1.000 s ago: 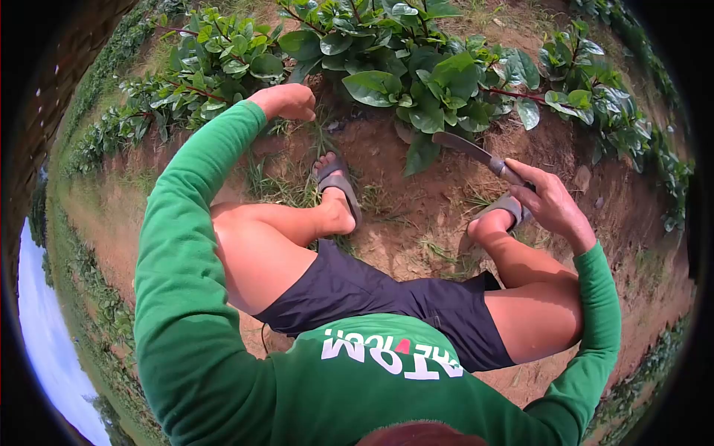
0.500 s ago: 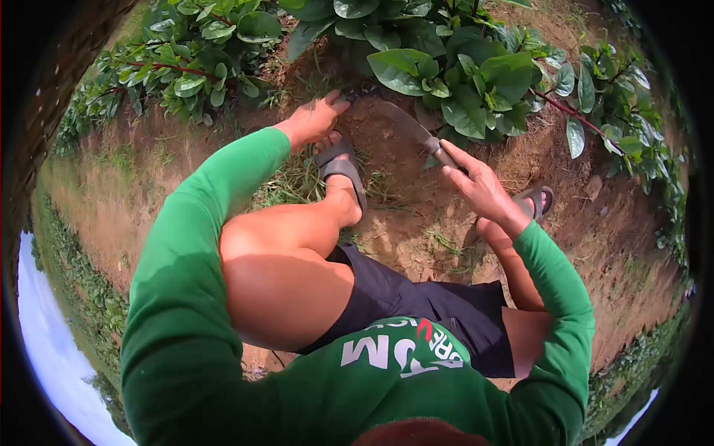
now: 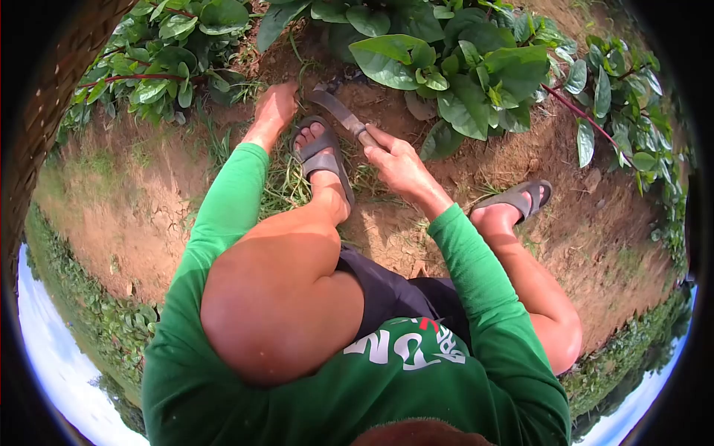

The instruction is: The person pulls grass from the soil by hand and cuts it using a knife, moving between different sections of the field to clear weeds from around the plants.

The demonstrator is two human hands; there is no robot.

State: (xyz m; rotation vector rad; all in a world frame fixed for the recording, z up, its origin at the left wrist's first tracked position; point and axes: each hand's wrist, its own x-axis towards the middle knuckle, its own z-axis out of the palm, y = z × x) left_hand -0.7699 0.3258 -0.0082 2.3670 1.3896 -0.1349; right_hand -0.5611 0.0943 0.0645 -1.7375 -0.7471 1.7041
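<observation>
My right hand (image 3: pixel 401 167) is wrapped round the handle of a knife (image 3: pixel 338 109) with a broad, curved blade. Its blade points up and left over the soil, and the tip is near my left hand (image 3: pixel 277 108). That left hand is closed, low by the ground beside thin grass (image 3: pixel 303 68); what its fingers hold, if anything, is hidden. Just below the blade is my sandalled left foot (image 3: pixel 320 141), with cut or loose grass (image 3: pixel 282 189) around it.
Leafy plants with reddish stems (image 3: pixel 476 82) spread along the far side, and another leafy clump (image 3: pixel 160 67) grows at upper left. My right foot (image 3: pixel 513 201) rests on bare soil (image 3: pixel 394 230). A woven brim (image 3: pixel 59 89) borders the view at left.
My right hand and the knife have moved left, bringing the blade close to my left hand. The left hand has shifted left and slightly down in the view.
</observation>
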